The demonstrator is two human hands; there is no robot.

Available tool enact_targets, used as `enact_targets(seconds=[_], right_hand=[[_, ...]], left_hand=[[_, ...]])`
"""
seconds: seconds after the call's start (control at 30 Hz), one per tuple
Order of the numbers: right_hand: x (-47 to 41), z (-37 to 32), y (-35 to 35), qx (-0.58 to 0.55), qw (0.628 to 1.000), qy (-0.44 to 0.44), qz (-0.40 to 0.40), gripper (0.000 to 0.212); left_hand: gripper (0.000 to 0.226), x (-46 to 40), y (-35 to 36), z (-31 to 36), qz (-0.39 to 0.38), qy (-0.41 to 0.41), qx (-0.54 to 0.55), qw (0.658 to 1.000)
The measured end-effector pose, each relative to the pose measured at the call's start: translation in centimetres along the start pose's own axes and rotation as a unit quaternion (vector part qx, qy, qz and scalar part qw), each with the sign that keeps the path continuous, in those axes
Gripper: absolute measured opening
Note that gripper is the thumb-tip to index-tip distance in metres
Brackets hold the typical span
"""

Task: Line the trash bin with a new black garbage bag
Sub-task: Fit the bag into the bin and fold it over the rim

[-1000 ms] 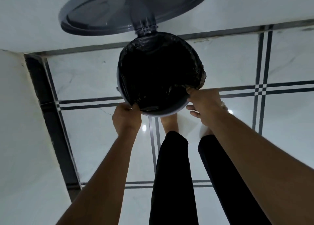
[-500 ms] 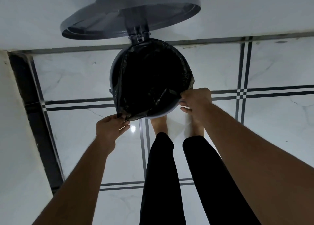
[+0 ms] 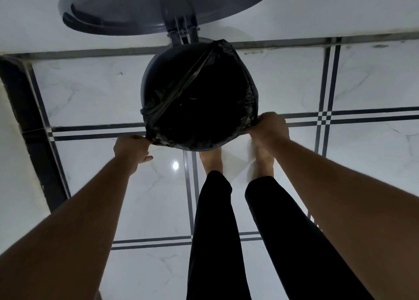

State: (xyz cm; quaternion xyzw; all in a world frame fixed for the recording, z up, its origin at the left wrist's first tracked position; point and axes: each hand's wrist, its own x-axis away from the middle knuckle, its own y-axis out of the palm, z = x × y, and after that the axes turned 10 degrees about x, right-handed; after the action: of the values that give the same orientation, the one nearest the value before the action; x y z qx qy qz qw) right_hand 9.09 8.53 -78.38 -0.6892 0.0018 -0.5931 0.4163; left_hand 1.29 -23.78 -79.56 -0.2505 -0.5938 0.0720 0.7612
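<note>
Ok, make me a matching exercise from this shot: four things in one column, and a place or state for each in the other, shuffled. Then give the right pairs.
Things
1. bin lid
2. garbage bag
3. left hand
4. right hand

Places or states
A. stretched over the right and near part of the bin rim, not the left
B. flipped up on its hinge against the wall
C. pinches the bag's edge at the near right of the bin
D. pinches the bag's edge at the near left of the bin

Pairs: 1-B, 2-A, 3-D, 4-C
</note>
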Motion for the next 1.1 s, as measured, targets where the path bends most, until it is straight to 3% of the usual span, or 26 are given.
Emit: enact_targets(seconds=[0.17,0.27,0.33,0.43,0.5,0.6,0.63,0.7,0.8,0.93,1.03,1.1], right_hand=[[-2.3,-1.5,-1.9,-0.188,0.98,0.003,-0.071,0.018],[-2.9,-1.1,-3.3,-0.145,0.982,-0.035,-0.116,0.013],[-2.9,-1.0,-4.7,-0.096,0.983,-0.046,-0.149,0.009],[-2.5,-1.8,-7.1,0.025,0.993,-0.069,-0.094,0.029],[-2.1,-3.0,-8.0,0.026,0.995,-0.096,0.011,0.045],[-1.9,-5.6,-8.2,-0.136,0.975,-0.141,0.107,0.036],[-2.1,-6.5,-8.0,-0.173,0.964,-0.164,0.12,0.033],[-2.6,-8.2,-7.7,-0.22,0.946,-0.202,0.13,0.034],[-3.5,-10.3,-7.3,-0.227,0.936,-0.23,0.141,0.032],[-4.6,-11.7,-6.0,-0.2,0.938,-0.22,0.178,0.025],[-5.0,-11.9,-5.4,-0.203,0.934,-0.209,0.207,0.024],[-5.3,-12.0,-5.0,-0.224,0.932,-0.197,0.204,0.026]], left_hand=[[0.021,-1.7,-1.2,4.2,-0.085,-0.068,0.253,0.961],[0.019,-1.5,-2.6,6.6,-0.114,-0.062,0.32,0.938],[0.017,-0.4,-3.1,8.1,-0.103,-0.036,0.32,0.941],[0.044,1.5,-2.7,9.3,-0.053,0.077,0.219,0.971],[0.065,2.5,-1.9,8.8,0.006,0.24,0.03,0.97],[0.062,3.4,-0.6,7.2,0.018,0.419,-0.258,0.87],[0.053,3.3,-0.3,6.9,0.011,0.444,-0.297,0.846],[0.033,2.8,0.3,7.0,0.028,0.461,-0.302,0.834],[0.029,2.5,1.1,8.4,0.039,0.418,-0.201,0.885],[0.017,2.2,0.3,11.9,-0.069,0.26,0.06,0.961],[0.01,0.4,-0.9,13.4,-0.202,0.132,0.192,0.951],[0.009,-1.0,-1.5,13.6,-0.245,0.112,0.21,0.94]])
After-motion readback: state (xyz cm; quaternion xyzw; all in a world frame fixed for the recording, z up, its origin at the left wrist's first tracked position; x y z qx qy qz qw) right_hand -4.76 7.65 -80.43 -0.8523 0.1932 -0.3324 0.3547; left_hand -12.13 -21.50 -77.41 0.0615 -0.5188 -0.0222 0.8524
